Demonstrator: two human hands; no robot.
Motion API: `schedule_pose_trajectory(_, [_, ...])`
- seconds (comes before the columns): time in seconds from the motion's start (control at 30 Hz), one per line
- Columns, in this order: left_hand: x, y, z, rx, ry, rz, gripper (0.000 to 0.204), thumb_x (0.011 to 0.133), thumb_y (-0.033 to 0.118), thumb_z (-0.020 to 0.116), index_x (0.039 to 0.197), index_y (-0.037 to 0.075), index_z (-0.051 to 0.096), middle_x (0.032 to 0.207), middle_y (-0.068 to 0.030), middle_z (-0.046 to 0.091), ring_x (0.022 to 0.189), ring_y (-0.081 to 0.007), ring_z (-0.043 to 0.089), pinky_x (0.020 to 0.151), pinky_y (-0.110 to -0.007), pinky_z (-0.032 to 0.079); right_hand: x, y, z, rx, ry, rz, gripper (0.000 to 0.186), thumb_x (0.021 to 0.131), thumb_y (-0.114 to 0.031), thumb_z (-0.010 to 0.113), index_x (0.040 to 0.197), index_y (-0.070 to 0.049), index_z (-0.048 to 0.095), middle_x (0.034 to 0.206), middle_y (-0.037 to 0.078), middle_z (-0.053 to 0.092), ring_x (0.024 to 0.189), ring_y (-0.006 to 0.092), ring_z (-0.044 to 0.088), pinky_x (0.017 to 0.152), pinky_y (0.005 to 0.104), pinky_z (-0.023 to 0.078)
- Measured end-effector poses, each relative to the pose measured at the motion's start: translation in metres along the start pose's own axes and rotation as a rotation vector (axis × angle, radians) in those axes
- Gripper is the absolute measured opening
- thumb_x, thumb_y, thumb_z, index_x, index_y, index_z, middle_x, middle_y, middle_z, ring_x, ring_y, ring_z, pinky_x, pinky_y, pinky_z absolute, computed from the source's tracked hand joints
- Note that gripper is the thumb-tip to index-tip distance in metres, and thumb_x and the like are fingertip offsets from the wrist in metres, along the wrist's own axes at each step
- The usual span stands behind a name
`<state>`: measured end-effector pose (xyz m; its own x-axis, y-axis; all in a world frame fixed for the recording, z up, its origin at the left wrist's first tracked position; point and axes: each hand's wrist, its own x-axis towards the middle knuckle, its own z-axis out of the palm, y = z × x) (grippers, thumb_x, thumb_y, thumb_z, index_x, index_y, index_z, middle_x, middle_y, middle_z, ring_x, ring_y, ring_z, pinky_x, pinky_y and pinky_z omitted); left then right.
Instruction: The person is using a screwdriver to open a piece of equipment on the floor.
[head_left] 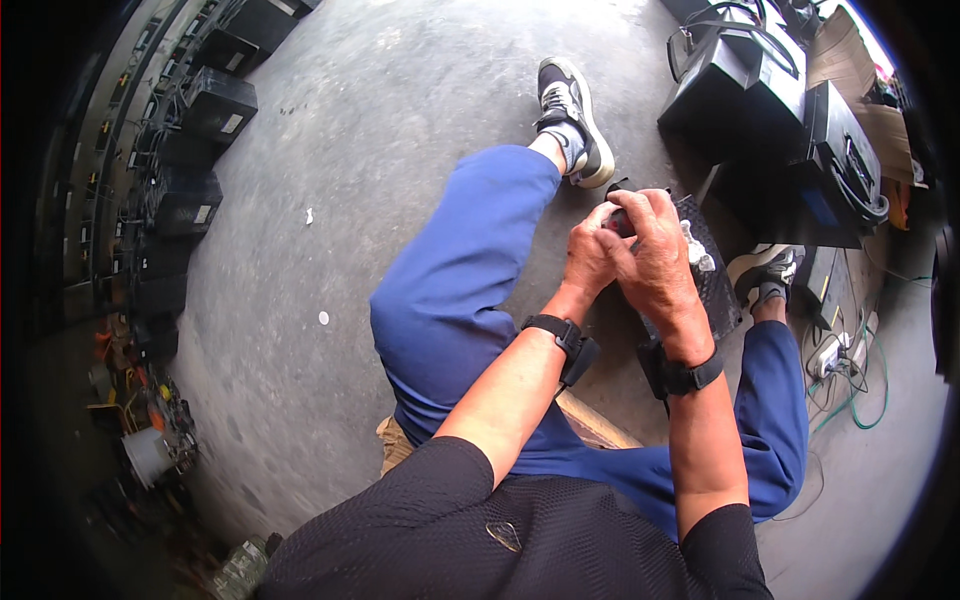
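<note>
My left hand (588,250) and my right hand (650,245) meet in front of me between my legs, both curled round a small dark object (618,224) with a bit of red on it. My fingers cover most of it, so its shape cannot be made out. Beneath and beside my hands lies a black, textured box-like piece (715,295), with crumpled white pieces (700,255) on it just right of my fingers.
Black boxy units (750,100) with cables stand at upper right, near cardboard (840,50). A power strip (830,355) with cords lies right of my right leg. More black boxes (215,105) and assorted tools (150,410) line the left side. Concrete floor (300,250) surrounds my legs.
</note>
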<state>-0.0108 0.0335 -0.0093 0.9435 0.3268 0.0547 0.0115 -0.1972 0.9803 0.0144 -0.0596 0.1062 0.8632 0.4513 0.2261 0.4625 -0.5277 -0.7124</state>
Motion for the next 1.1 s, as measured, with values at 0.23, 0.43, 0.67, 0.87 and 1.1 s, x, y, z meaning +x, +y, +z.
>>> schedule_pose_trajectory(0.23, [0.002, 0.003, -0.002, 0.001, -0.009, -0.019, 0.049, 0.081, 0.024, 0.084, 0.121, 0.004, 0.065, 0.102, -0.0185, 0.075, 0.097, -0.0353, 0.075, 0.082, -0.042, 0.059, -0.001, 0.000, -0.001, 0.143, -0.041, 0.038, 0.047, 0.079, -0.001, 0.075, 0.125, -0.006, 0.064, 0.110, 0.017, 0.062, 0.102, 0.0367, 0.063, 0.090, 0.0425, 0.053])
schedule_pose_trajectory(0.43, [0.001, 0.003, -0.001, -0.009, -0.010, -0.024, 0.046, 0.082, 0.023, 0.083, 0.121, 0.005, 0.065, 0.102, -0.0183, 0.076, 0.097, -0.0347, 0.075, 0.083, -0.041, 0.059, -0.002, -0.001, -0.003, 0.029, -0.020, 0.032, 0.053, 0.078, 0.004, 0.074, 0.129, -0.008, 0.063, 0.105, 0.015, 0.062, 0.100, 0.0349, 0.063, 0.089, 0.0424, 0.053])
schedule_pose_trajectory(0.67, [0.000, 0.014, 0.001, -0.099, 0.005, -0.065, 0.040, 0.085, 0.012, 0.080, 0.121, 0.006, 0.066, 0.104, -0.0120, 0.077, 0.096, -0.0217, 0.075, 0.082, -0.036, 0.058, 0.001, -0.002, -0.010, 0.106, -0.045, 0.010, 0.058, 0.078, 0.012, 0.069, 0.132, -0.005, 0.061, 0.109, 0.011, 0.062, 0.091, 0.0231, 0.066, 0.078, 0.0340, 0.054])
schedule_pose_trajectory(0.87, [0.001, 0.014, -0.006, -0.066, -0.026, -0.059, 0.041, 0.083, 0.014, 0.081, 0.121, 0.007, 0.066, 0.100, -0.0114, 0.077, 0.092, -0.0198, 0.075, 0.081, -0.035, 0.058, 0.000, -0.003, -0.004, 0.058, -0.029, -0.006, 0.052, 0.077, 0.006, 0.072, 0.128, -0.004, 0.063, 0.110, 0.013, 0.064, 0.098, 0.0294, 0.066, 0.086, 0.0381, 0.054])
schedule_pose_trajectory(1.1, [0.001, 0.004, -0.003, -0.116, -0.003, -0.093, 0.041, 0.084, 0.013, 0.082, 0.121, 0.005, 0.066, 0.101, -0.0135, 0.077, 0.091, -0.0225, 0.075, 0.080, -0.036, 0.058, 0.001, 0.001, -0.005, 0.084, -0.032, -0.051, 0.054, 0.079, 0.009, 0.071, 0.130, -0.005, 0.062, 0.101, 0.011, 0.060, 0.089, 0.0247, 0.064, 0.077, 0.0352, 0.055])
